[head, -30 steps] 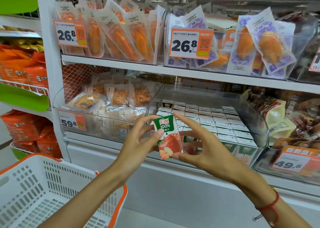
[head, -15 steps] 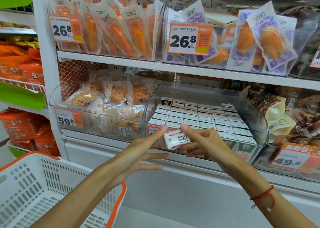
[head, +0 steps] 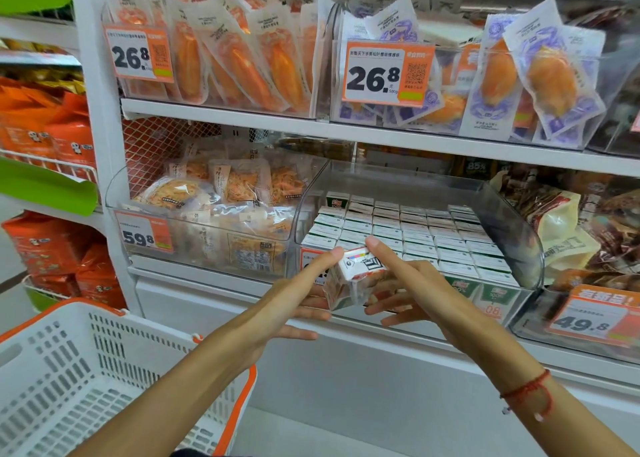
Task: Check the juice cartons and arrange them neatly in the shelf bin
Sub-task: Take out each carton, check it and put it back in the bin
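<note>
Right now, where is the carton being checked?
Head view, centre: the juice carton is pinched between left hand and right hand, just before the clear bin, front-left corner.

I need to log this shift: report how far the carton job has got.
Done: rows of juice cartons stand packed in the clear shelf bin. In hand: one carton, tipped over, pinched between left hand and right hand before the bin. Left: slot it in.

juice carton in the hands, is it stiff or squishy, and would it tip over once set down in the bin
The juice carton keeps crisp edges while the left hand and right hand pinch it with fingertips, so it is probably stiff and light. It looks tall and narrow, so alone it might tip, but the packed cartons in the clear bin should brace it.
</note>
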Tool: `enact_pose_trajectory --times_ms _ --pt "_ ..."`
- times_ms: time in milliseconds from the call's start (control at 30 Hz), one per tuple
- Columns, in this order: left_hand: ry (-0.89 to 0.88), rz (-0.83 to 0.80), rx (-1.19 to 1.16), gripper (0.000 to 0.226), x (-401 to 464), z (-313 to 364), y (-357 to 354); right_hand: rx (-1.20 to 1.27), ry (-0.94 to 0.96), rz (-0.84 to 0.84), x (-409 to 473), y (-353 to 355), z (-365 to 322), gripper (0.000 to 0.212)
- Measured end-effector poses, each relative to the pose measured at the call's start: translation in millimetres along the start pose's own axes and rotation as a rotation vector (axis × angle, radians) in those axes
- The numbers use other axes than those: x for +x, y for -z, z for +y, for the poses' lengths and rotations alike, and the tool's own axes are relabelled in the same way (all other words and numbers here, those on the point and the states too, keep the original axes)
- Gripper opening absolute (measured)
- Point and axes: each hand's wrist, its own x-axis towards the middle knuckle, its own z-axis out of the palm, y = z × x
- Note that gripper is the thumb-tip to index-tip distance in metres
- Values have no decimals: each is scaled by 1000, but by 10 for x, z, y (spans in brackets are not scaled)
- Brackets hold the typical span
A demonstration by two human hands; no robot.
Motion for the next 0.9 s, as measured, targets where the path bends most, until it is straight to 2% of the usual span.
enact_pose_trajectory --times_ms 100,167,267,400,533,733,900 --pt "-92 77 -6 73 14 14 -34 19 18 -3 19 16 -2 68" --pt "-287 192 48 66 54 12 -39 106 46 -58 19 51 -27 64" --pt "-522 331 137 82 73 21 6 271 107 -175 0 99 -65 46" --pt "-676 332 226 91 68 -5 13 250 209 -104 25 89 -15 48" --pt "-693 255 190 88 67 -14 -36 170 252 -30 30 74 30 46" --pt "-489 110 -303 62 81 -1 3 126 259 -42 13 73 51 43" --pt "-497 128 -219 44 80 -9 18 42 245 -75 1 14 74 33"
